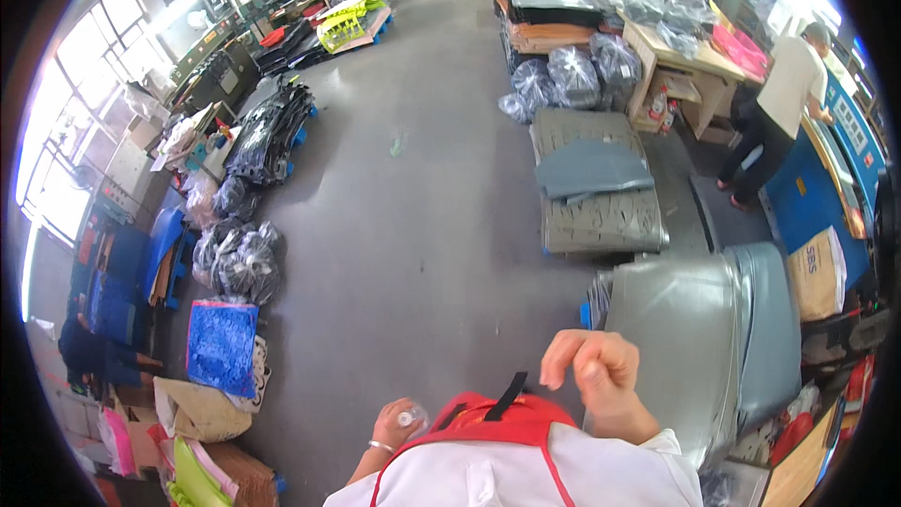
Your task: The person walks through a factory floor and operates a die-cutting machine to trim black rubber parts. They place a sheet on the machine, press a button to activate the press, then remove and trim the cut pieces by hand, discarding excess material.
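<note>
The grey floor (422, 178) ran from the lower middle up to the top of the frame. At the right edge stood a blue machine (793, 188), with a co-worker (784, 99) in a light top and dark trousers beside it, facing right. In the lower right lay a broad stack of glossy grey sheets (671, 338), a blue-grey sheet (765, 329) draped over its right side. Above that, right of centre, was a grey stack (596, 225), a loose slate-coloured piece (591, 169) across its top. In the upper right, a wooden counter (690, 54) carried clear bags and a pink bundle (740, 49).

On the left, a black stack (272, 131) sat above dark bags (239, 258), and a blue sheet (222, 347) lay below them. A paper sack (818, 272) stood near the right edge, against the blue machine.

At the bottom centre were the wearer's white shirt (488, 469) and red apron (507, 421), a black strap (508, 396) sticking up from it. The right grip (605, 376) was raised at lower right of centre, fingers curled, over the edge of the glossy stack; whether it pinched anything small, I could not tell. The left grip (389, 422), bottom centre-left, was wrapped around a clear bottle (411, 416), just beside the apron. A pale band (382, 447) circled that wrist.
</note>
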`<act>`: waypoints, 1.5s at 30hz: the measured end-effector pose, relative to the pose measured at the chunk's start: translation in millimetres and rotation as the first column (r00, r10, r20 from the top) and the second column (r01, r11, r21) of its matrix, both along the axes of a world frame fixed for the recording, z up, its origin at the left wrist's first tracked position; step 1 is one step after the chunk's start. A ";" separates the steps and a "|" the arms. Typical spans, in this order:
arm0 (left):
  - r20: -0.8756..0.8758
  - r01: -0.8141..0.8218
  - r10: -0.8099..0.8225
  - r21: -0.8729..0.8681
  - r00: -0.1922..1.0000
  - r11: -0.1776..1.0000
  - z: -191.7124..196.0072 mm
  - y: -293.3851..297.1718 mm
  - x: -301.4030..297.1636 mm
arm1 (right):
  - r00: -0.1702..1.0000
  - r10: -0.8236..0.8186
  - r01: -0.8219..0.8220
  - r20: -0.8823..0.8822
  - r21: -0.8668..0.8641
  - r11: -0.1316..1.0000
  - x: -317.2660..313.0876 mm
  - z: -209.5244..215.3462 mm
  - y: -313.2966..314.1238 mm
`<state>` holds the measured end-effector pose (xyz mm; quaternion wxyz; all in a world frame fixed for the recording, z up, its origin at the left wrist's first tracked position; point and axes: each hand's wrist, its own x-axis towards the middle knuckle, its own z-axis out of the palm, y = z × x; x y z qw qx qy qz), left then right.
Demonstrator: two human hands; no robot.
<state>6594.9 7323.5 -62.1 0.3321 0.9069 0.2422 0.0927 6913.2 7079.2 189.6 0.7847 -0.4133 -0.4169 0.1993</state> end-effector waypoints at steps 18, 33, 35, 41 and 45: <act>0.173 -0.217 0.199 0.090 0.965 0.972 -27.0 363.6 396.7 | 0.611 0.670 0.453 0.421 -0.880 0.139 356.1 -149.7 350.5; 0.094 -0.479 0.492 -0.132 0.866 0.868 -8.2 635.3 681.5 | 0.487 0.512 0.525 0.708 -0.706 0.476 732.8 -126.8 732.8; 0.073 -0.515 0.529 -0.152 0.845 0.844 -15.4 677.4 711.1 | 0.459 0.445 0.494 0.769 -0.637 0.592 767.1 -124.9 799.2; 0.132 -0.362 0.358 0.003 0.924 0.932 -38.5 832.3 793.1 | 0.424 0.690 0.425 0.587 -0.802 0.421 812.1 -151.8 945.6; 0.129 -0.425 0.418 0.033 0.899 0.905 -24.2 933.2 850.9 | 0.563 0.774 0.266 0.289 -0.950 0.161 856.0 -161.7 997.9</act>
